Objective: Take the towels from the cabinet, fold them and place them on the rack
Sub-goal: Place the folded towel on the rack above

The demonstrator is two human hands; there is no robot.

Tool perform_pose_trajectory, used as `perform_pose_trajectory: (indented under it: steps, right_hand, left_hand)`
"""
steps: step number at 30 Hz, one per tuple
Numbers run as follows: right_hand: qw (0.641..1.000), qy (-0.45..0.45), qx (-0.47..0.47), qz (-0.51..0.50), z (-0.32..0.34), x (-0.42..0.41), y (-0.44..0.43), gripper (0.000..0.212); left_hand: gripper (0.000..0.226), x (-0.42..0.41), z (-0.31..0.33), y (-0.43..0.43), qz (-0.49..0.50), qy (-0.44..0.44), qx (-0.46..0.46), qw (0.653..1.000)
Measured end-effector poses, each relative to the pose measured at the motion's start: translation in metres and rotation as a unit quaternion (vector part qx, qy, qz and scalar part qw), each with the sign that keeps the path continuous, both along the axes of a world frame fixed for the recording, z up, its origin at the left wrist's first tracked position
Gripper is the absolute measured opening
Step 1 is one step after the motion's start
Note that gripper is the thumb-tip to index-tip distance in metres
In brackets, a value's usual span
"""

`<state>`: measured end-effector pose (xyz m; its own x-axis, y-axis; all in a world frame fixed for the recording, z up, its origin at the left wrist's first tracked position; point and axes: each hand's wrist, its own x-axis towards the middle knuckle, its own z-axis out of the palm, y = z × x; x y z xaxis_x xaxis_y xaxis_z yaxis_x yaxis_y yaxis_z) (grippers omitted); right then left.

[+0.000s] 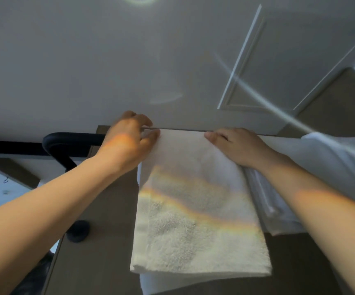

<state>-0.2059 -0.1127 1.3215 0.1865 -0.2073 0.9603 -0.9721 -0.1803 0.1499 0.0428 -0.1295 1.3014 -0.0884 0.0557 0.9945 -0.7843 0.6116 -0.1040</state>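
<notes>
A folded white terry towel [195,213] hangs over the top edge of a brown panel [99,209] in front of me. My left hand [127,141] pinches the towel's upper left corner between thumb and fingers. My right hand [236,145] lies on the towel's upper right edge. Its thumb stretches along the fold and its fingers bend over the top, their tips hidden behind it.
A second white towel [332,165] is draped just to the right, touching the first. A black curved bar [55,143] and a round black knob [78,231] sit at the left of the panel. Behind is a white wall [108,60], with a panelled white door [278,71] at the upper right.
</notes>
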Motion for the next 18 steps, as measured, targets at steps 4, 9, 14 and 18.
perform_pose_trajectory:
  steps: [4, 9, 14, 18]
  right_hand:
    - [1.0, -0.004, -0.009, -0.01, -0.002, -0.002, -0.002, 0.054]
    - [1.0, -0.012, -0.01, -0.005, -0.006, 0.0, 0.0, 0.052]
    - [0.996, -0.058, -0.017, 0.067, -0.028, -0.001, 0.011, 0.058]
    - [0.983, -0.105, -0.051, 0.139, -0.069, -0.006, 0.025, 0.051]
  left_hand:
    - [0.03, 0.004, -0.036, 0.002, -0.052, 0.046, -0.02, 0.997]
    - [0.045, 0.006, -0.056, -0.01, -0.151, 0.076, 0.196, 0.966]
    - [0.035, -0.002, -0.058, -0.005, -0.247, 0.092, 0.209, 0.942]
    - [0.029, -0.005, -0.061, -0.004, -0.254, 0.1, 0.188, 0.943]
